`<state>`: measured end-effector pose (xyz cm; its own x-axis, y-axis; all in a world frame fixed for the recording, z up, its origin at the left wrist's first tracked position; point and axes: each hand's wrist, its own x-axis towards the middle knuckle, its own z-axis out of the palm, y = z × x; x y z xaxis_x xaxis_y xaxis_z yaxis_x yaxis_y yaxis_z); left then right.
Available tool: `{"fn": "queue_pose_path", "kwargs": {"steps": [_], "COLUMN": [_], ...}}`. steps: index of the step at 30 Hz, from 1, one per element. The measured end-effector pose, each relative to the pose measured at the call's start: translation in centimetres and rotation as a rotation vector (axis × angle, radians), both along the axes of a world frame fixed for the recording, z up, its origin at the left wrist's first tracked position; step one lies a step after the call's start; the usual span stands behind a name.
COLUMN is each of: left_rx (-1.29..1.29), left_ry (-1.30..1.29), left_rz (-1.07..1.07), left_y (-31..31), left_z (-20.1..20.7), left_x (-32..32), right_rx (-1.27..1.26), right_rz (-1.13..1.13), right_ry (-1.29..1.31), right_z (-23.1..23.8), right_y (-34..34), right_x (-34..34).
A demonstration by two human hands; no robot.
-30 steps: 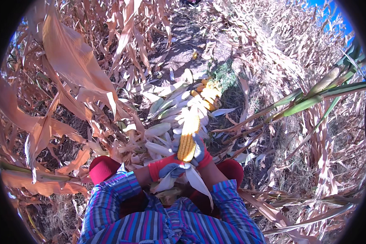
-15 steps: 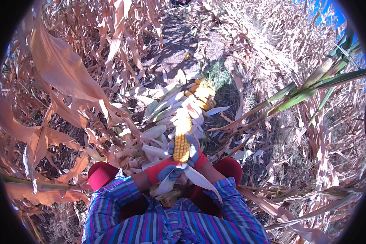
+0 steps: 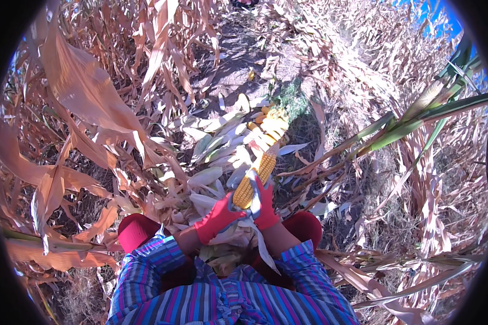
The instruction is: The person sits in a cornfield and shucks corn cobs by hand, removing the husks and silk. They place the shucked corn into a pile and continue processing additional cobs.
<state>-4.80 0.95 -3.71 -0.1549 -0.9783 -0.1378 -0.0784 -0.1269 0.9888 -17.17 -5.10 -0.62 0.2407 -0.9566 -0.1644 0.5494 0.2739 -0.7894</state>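
Observation:
In front of my knees I hold a yellow ear of corn [image 3: 244, 193], tilted with its tip up and to the right. My right hand [image 3: 263, 205], in a red and grey glove, wraps around its middle from the right side. At the lower end, my left hand [image 3: 220, 218], gloved alike, is closed around the base; its fingertips are partly hidden. A pale strip of husk [image 3: 261, 246] hangs down from between the hands. Beyond the ear lies a pile of husked yellow corn ears [image 3: 274, 125].
Loose pale husks [image 3: 217, 140] cover the ground ahead, left of the pile. Tall dry corn stalks [image 3: 92, 92] and leaves crowd the left side. A greenish stalk [image 3: 396, 130] leans in from the right. One small yellow ear [image 3: 251, 75] lies farther off on bare soil.
The ear has tipped from nearly upright to slanting right. My left hand has turned so that its red back shows, and my right hand now grips across the ear's middle.

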Motion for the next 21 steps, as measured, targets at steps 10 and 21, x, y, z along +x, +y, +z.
{"fn": "queue_pose_path", "kwargs": {"steps": [10,21], "left_rx": [0.312,0.035], "left_ry": [0.249,-0.08], "left_rz": [-0.072,-0.379], "left_y": [1.0,1.3], "left_z": [0.9,-1.4], "left_x": [0.3,-0.9], "right_rx": [-0.278,-0.779], "right_rz": [0.223,0.514], "right_ry": [0.129,0.698], "right_z": [0.9,3.7], "right_y": [1.0,0.4], "right_x": [-0.7,-1.4]}}
